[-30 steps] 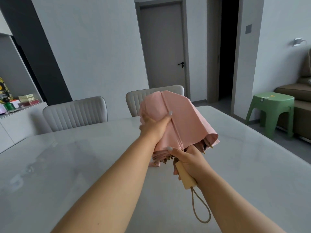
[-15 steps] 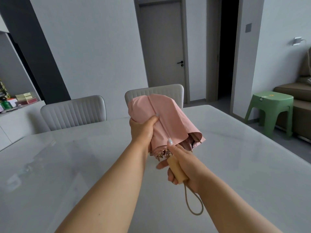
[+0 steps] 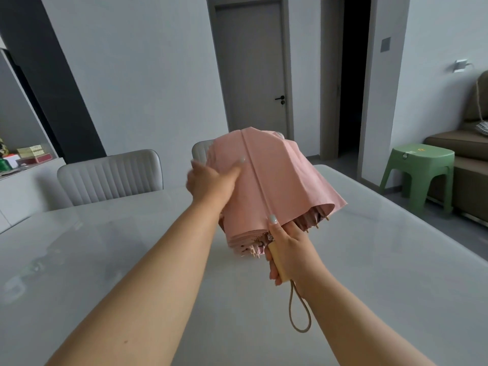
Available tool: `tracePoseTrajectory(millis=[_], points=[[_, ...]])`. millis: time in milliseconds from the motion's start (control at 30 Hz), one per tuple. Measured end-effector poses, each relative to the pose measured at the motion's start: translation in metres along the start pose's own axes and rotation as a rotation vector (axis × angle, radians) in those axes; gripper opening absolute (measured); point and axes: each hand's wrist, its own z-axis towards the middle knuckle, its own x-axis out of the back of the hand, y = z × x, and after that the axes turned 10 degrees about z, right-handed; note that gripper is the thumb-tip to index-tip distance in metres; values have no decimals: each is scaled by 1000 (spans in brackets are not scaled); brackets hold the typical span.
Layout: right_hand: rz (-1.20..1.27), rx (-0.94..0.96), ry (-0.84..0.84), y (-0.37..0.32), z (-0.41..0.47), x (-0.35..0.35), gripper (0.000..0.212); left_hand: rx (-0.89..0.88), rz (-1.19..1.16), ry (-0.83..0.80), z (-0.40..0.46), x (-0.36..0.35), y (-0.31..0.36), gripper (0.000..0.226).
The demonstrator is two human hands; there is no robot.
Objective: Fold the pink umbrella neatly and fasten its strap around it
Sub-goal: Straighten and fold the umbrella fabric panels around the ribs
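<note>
The pink umbrella (image 3: 274,186) is collapsed but loose, held in the air above the table, its canopy flaring out to the right. My right hand (image 3: 289,249) grips the pale wooden handle (image 3: 277,262), with the thumb pressed up onto the canopy edge. A tan wrist loop (image 3: 299,310) hangs below the handle. My left hand (image 3: 211,180) lies against the canopy's left side, thumb stretched over the fabric, fingers behind the folds. Gathered pleats bunch at the lower left by the rib tips. The fastening strap is not visible.
A pale glossy table (image 3: 369,260) spreads beneath my arms. Two grey chairs (image 3: 111,175) stand at its far edge. A green stool (image 3: 420,175) and a brown sofa (image 3: 464,159) are to the right. A sideboard with boxes (image 3: 31,157) stands at the left.
My left hand has loosened from a tight squeeze and slid up the canopy's left side. The canopy has turned and flares wider to the right. My right hand keeps the handle.
</note>
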Motion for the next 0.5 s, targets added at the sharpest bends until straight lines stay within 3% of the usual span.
tracePoseTrajectory(millis=[67, 133, 200, 333, 500], points=[[-25, 8, 10, -1, 0, 1, 29, -210, 137, 190, 7, 13, 17, 104], [-51, 12, 11, -2, 0, 1, 30, -393, 140, 262, 14, 22, 38, 84], [-76, 12, 9, -2, 0, 1, 30, -494, 179, 232, 21, 27, 58, 68], [-110, 23, -3, -3, -2, 1, 21, -515, 310, 29, 33, 21, 87, 31], [-151, 50, -22, -1, -2, 1, 18, -383, 530, -128, 43, 10, 93, 49]])
